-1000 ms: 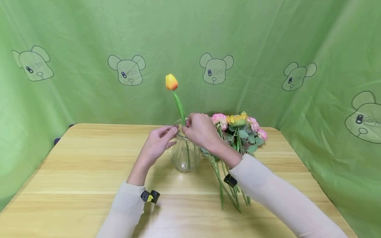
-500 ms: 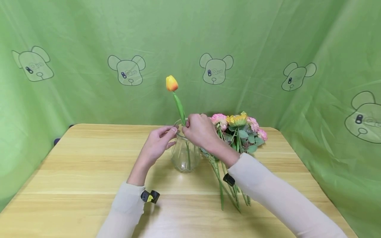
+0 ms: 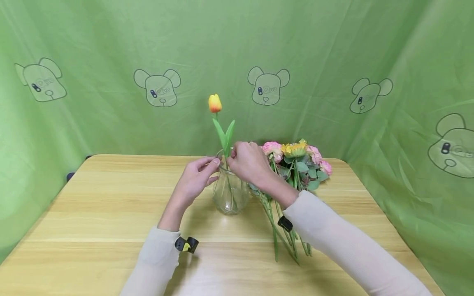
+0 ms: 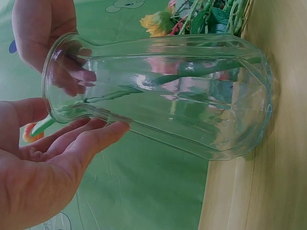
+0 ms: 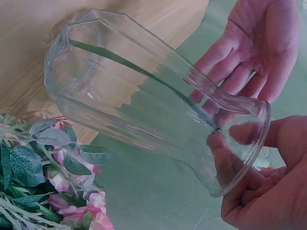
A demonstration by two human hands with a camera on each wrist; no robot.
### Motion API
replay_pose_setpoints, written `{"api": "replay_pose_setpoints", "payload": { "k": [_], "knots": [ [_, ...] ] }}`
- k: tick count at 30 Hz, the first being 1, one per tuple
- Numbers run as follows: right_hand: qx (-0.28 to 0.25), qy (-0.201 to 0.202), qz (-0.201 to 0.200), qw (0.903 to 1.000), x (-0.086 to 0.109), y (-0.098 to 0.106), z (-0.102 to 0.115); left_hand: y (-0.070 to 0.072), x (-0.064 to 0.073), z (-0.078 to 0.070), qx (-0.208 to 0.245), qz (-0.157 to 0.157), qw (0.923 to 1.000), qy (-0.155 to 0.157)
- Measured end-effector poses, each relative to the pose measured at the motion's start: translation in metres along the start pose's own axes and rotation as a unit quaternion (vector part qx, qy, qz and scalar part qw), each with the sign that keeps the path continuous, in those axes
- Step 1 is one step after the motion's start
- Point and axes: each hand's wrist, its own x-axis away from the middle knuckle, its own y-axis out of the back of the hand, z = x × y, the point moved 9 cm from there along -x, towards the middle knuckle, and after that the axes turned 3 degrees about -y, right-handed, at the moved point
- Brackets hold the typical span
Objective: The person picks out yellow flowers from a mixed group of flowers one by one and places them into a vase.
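Observation:
A clear faceted glass vase (image 3: 230, 195) stands upright on the table. In its mouth is a yellow-orange tulip (image 3: 214, 103), leaning slightly left, its two green leaves above the rim. Inside the vase, the green stem (image 5: 139, 69) slants down to the base. My right hand (image 3: 249, 162) pinches the tulip's stem at the mouth, its fingertips inside the rim in the right wrist view. With thumb and fingers, my left hand (image 3: 198, 174) holds the vase at its neck and rim. In the left wrist view, the left fingers (image 4: 91, 143) lie along the outer glass.
Right of the vase, under my right forearm, lies a bunch of pink and yellow flowers (image 3: 295, 149) with leaves. Its long stems (image 3: 275, 242) point toward the near edge. A green curtain (image 3: 207, 37) with printed bear heads surrounds the wooden table (image 3: 111, 205).
The tulip has turned about its stem, so two leaves show instead of one. Its bloom sits slightly lower than a second ago. Both hands have stayed nearly in place.

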Motion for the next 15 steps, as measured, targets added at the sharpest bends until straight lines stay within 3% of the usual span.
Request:
{"api": "replay_pose_setpoints", "payload": {
  "k": [6, 15],
  "knots": [
    [-0.042, 0.000, -0.011, 0.9990, 0.000, 0.006, -0.003, -0.001, 0.001, -0.001, 0.004, 0.003, 1.0000, 0.001],
    [-0.094, -0.012, -0.059, 0.9937, 0.001, 0.033, -0.024, -0.001, 0.000, -0.002, 0.003, 0.003, 1.0000, -0.004]
  ]
}}
